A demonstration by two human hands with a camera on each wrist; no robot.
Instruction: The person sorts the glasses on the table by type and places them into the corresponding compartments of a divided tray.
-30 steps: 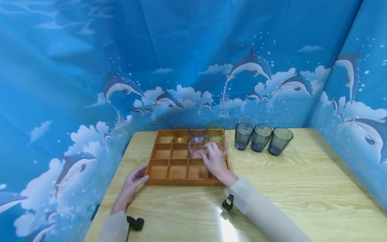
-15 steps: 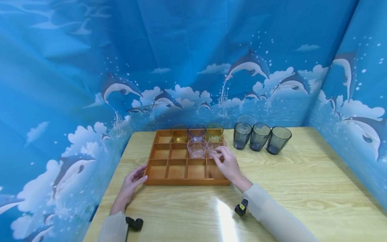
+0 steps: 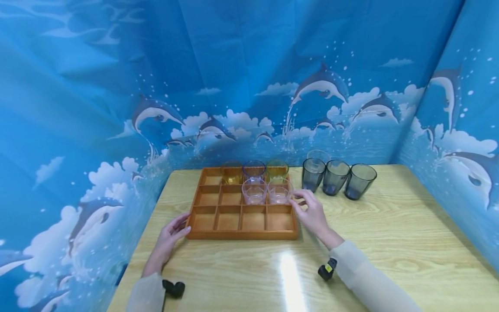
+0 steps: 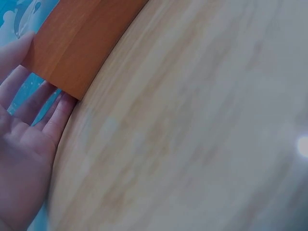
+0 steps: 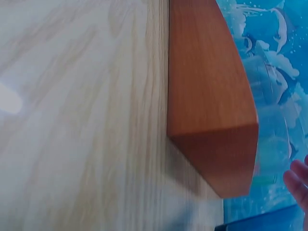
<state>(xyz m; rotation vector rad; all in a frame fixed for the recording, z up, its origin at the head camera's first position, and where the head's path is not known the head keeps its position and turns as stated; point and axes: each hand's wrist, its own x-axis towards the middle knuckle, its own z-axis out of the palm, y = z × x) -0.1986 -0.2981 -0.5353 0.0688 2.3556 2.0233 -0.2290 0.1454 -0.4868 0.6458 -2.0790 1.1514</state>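
Observation:
A wooden compartment tray [image 3: 241, 235] lies on the table. Its back row holds an amber glass [image 3: 231, 173], a blue-violet glass [image 3: 254, 170] and a yellow-green glass [image 3: 277, 171]. Two pale pink clear glasses [image 3: 255, 194] stand in the two right-hand compartments of the middle row. My left hand [image 3: 170, 236] rests against the tray's left side with extended fingers, thumb near the front corner, as the left wrist view shows too. Beside the tray's right edge is my right hand [image 3: 312, 214], holding nothing, its fingertips close to the right pink glass [image 3: 279, 196].
Three grey tumblers [image 3: 336, 177] stand in a row right of the tray, with a clear glass [image 3: 319, 154] behind the leftmost. The wood-grain table [image 3: 409, 225] backs onto a blue dolphin-print curtain [image 3: 241, 78]. The tray's front row has bare compartments.
My right hand has moved right, from over the middle row, letting go of the right pink glass and drawing back past the tray's edge. My left hand stays at the tray.

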